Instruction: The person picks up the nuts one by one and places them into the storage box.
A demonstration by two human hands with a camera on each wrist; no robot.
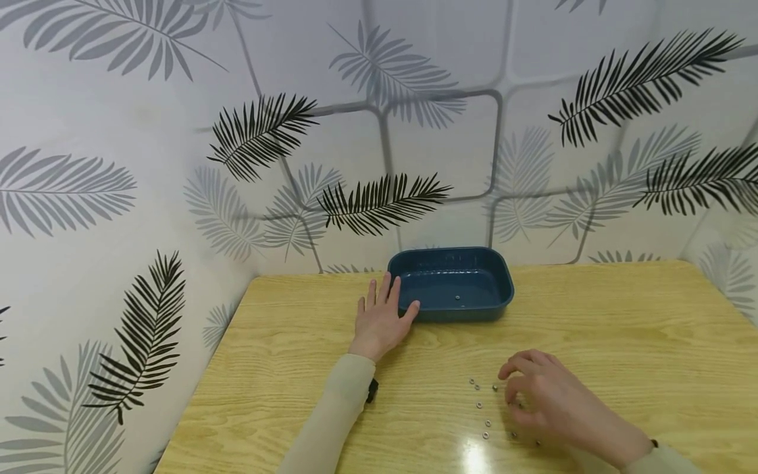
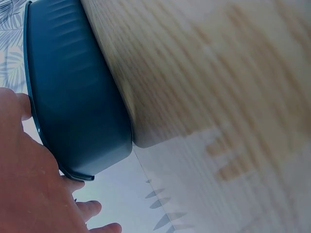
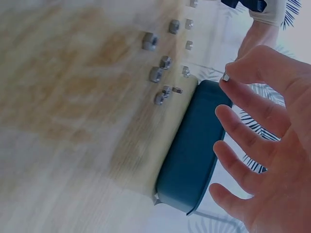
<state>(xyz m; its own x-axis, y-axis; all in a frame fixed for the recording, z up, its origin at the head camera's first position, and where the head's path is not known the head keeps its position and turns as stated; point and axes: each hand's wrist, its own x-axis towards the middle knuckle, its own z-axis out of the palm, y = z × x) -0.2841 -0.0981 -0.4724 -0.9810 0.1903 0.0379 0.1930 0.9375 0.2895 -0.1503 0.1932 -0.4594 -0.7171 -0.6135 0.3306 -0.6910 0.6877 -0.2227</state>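
Near the wall stands a dark blue rectangular tray [image 1: 451, 315] with a small nut [image 1: 457, 297] lying inside it. My left hand [image 1: 381, 326] rests on the tray's left front corner, its fingers spread along the rim. Over the right part of the table, my right hand [image 1: 547, 398] pinches a small metal nut [image 3: 225, 76] between thumb and index finger; the other fingers stand apart in the right wrist view. Several loose hex nuts [image 1: 479, 405] lie scattered on the wood beside and below that hand, which partly hides some of them.
The light wooden table [image 1: 284, 368] runs back to a wall [image 1: 438, 151] covered in leaf-patterned paper. A dark band [image 1: 372, 391] sits at my left wrist.
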